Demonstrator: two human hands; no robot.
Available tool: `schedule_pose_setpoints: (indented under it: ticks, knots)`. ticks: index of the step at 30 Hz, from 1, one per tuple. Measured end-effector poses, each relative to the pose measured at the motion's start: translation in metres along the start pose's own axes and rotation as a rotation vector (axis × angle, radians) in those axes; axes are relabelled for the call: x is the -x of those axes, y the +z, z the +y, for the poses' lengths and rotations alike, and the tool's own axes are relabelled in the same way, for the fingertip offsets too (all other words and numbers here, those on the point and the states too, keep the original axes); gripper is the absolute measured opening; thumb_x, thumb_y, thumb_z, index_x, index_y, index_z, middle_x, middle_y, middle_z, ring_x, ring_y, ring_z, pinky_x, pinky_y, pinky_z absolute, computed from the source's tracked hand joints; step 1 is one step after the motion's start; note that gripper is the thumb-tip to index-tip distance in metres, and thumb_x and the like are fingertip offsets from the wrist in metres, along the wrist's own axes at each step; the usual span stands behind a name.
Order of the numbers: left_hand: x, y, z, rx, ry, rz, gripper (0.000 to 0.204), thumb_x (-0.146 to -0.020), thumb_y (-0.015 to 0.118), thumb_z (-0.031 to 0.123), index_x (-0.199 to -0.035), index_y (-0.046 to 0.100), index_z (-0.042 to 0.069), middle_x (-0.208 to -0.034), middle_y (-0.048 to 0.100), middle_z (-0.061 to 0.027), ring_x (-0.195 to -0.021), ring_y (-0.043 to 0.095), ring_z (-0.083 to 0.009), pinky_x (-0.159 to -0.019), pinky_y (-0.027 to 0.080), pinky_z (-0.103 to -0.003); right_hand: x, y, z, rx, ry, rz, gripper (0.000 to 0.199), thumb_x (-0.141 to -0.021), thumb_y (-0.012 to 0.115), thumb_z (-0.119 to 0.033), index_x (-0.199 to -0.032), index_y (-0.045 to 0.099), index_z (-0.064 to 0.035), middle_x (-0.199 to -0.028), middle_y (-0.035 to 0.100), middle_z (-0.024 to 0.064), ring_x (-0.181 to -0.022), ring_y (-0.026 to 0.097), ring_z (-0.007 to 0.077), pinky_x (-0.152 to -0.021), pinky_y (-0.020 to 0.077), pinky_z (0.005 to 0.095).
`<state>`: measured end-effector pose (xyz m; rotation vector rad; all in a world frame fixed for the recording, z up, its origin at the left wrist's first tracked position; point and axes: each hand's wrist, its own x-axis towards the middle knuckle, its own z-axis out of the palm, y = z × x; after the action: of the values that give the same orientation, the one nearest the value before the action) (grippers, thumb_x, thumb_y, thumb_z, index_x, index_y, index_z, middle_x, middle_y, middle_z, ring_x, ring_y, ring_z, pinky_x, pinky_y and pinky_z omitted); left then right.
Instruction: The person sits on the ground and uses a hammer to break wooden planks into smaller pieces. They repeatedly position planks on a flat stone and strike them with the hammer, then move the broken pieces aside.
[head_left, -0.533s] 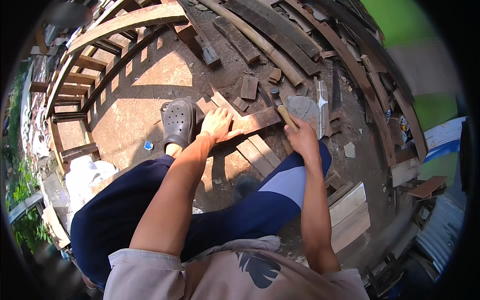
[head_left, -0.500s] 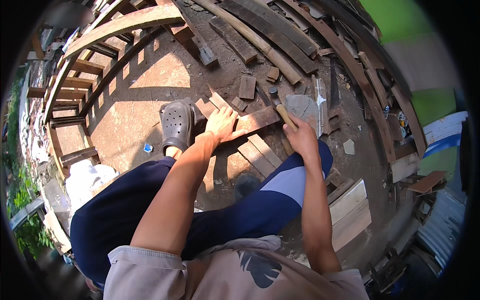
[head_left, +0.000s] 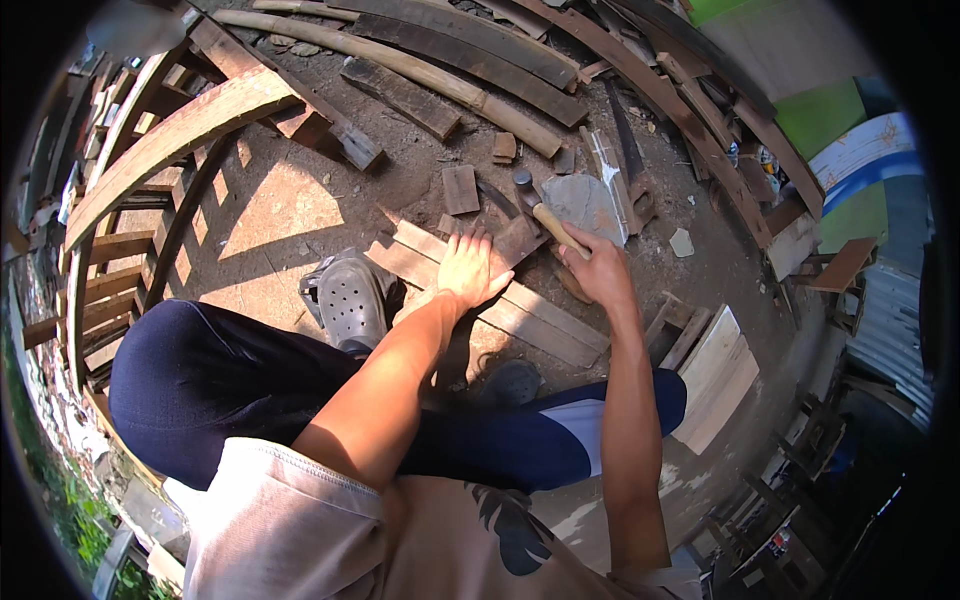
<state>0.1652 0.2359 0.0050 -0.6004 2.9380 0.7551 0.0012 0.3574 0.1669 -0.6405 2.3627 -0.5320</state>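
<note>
My left hand (head_left: 468, 270) lies flat, fingers stretched, on a short brown board (head_left: 517, 243). That board rests across two parallel wooden slats (head_left: 548, 322) on the ground between my feet. In my right hand (head_left: 602, 272) is a hammer (head_left: 556, 226), gripped by its pale wooden handle. Its metal head points away from me, just beyond the board's right end, near a flat grey stone (head_left: 585, 205). Part of the board is hidden beneath my left hand.
A square wood offcut (head_left: 460, 190) and a handsaw (head_left: 640, 195) lie farther off. Long planks and a pole (head_left: 400, 70) stretch across the back. A wooden ladder-like frame (head_left: 180, 150) stands left. Pale boards (head_left: 718, 385) lie beside my right knee.
The view has shifted and turned. My left hand has moved rightward along the board, nearer the hammer head. My right hand keeps its grip on the hammer.
</note>
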Motion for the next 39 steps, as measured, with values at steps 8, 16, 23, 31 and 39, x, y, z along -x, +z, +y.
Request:
schedule_pose_setpoints:
  ticks: [8,16,23,31,39]
  knots:
    - [-0.003,-0.003,0.000,0.040,-0.035,-0.072,0.091,-0.083,0.056,0.066,-0.139,0.041,-0.005,-0.144,0.045,-0.0201,-0.137,0.038,-0.0335,-0.115,0.023,-0.046,-0.030,-0.030,-0.033,0.174,0.111,-0.241,0.039,-0.088,0.068,-0.025,-0.127,0.065,-0.0241,-0.106,0.069,0.0222,-0.097,0.067,0.0367,-0.088,0.0505,0.0405]
    - [-0.011,-0.005,-0.005,-0.105,-0.021,-0.225,0.097,-0.078,0.058,0.071,-0.141,0.042,0.000,-0.149,0.042,-0.0161,-0.142,0.033,-0.0270,-0.117,0.019,-0.050,-0.033,-0.033,-0.075,0.240,0.204,-0.287,0.041,-0.088,0.065,-0.020,-0.129,0.064,-0.0249,-0.108,0.069,0.0225,-0.100,0.067,0.0354,-0.089,0.0500,0.0393]
    - [-0.013,-0.004,-0.020,0.111,0.033,-0.192,0.105,-0.073,0.062,0.074,-0.139,0.040,-0.005,-0.141,0.049,-0.0218,-0.140,0.036,-0.0316,-0.117,0.018,-0.052,-0.028,-0.035,-0.056,0.085,0.176,-0.236,0.036,-0.087,0.066,-0.018,-0.122,0.067,-0.0104,-0.099,0.071,0.0201,-0.089,0.069,0.0305,-0.079,0.0514,0.0369]
    - [-0.039,-0.025,-0.007,0.221,-0.193,-0.427,0.110,-0.060,0.069,0.078,-0.133,0.048,-0.001,-0.127,0.059,-0.0208,-0.128,0.049,-0.0310,-0.118,0.018,-0.048,0.008,0.031,-0.001,-0.676,-0.148,0.582,0.035,-0.097,0.050,-0.022,-0.083,0.069,0.0037,-0.081,0.068,0.0155,-0.079,0.066,0.0238,-0.075,0.0498,0.0357]
    - [-0.085,-0.030,0.003,0.553,-0.378,-0.608,0.114,-0.050,0.087,0.060,-0.133,0.046,-0.006,-0.119,0.062,-0.0292,-0.115,0.060,-0.0397,-0.099,0.047,-0.043,-0.018,0.026,-0.012,-1.292,-0.340,0.427,0.062,-0.103,0.025,-0.034,-0.059,0.054,-0.0010,-0.064,0.063,0.0173,-0.083,0.065,0.0347,-0.103,0.0392,0.0498]
